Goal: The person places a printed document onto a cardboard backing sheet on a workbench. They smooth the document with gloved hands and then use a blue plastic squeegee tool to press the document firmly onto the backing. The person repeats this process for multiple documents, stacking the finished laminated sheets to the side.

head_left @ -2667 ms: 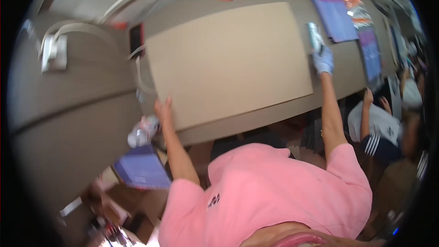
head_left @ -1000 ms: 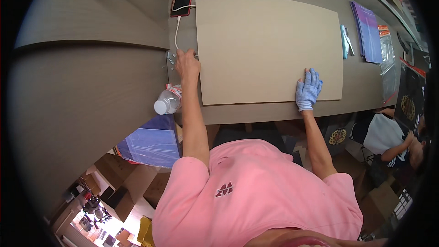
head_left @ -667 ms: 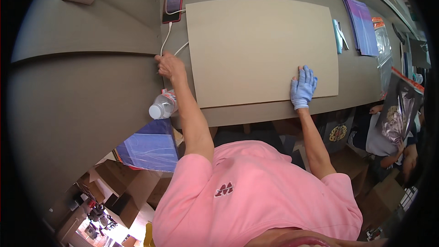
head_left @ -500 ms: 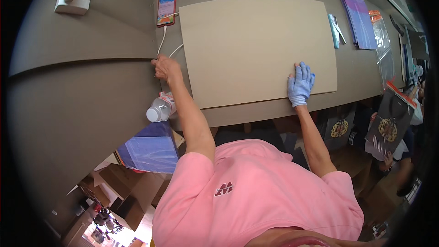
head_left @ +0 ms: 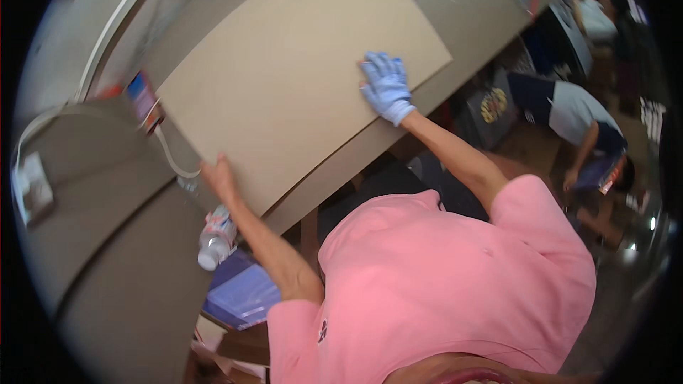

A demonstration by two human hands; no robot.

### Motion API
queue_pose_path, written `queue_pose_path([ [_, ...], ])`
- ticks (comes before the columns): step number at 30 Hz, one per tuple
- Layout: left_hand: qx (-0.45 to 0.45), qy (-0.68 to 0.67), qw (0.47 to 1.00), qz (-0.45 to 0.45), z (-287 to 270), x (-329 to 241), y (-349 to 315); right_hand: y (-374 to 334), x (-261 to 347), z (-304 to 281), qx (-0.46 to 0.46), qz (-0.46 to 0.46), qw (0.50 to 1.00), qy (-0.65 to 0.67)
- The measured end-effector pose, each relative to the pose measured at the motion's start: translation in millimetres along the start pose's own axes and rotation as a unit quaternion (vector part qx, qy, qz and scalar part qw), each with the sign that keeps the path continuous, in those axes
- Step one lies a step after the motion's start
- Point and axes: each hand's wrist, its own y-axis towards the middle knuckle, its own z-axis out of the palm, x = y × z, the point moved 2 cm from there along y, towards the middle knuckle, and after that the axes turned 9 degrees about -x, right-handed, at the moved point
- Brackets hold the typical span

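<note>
- Cardboard sheet (head_left: 299,71): large, brown, lying flat on the table (head_left: 128,299).
- Left hand (head_left: 219,174): bare, at the sheet's near left corner; finger state cannot be told.
- Right hand (head_left: 385,85): blue glove, fingers spread, palm flat on the sheet.
- Bottle (head_left: 213,238): beside the left wrist.

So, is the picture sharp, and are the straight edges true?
Head view: motion blur softens the cardboard sheet, the gloved right hand and the bare left hand; fisheye distortion bends the table edges near the rim; a dark circular border frames everything.
</note>
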Motion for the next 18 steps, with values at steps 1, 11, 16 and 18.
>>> queue_pose_path([
  [1, -0.007, -0.050, 0.999, 0.003, 6, 16, 5, 4, 2, -1, 0.005, -0.004, 1.000, 0.018],
  [11, 0.109, -0.234, 0.966, 0.004, -15, -44, -16, 2, -13, 17, -0.032, -0.013, 0.999, -0.012],
  [16, 0.165, -0.357, 0.916, -0.074, 12, 25, 8, 6, -21, 23, -0.026, -0.039, 0.997, -0.055],
  [18, 0.166, -0.336, 0.925, 0.060, -8, 16, -8, 29, -5, -2, 0.048, -0.006, 0.999, 0.007],
])
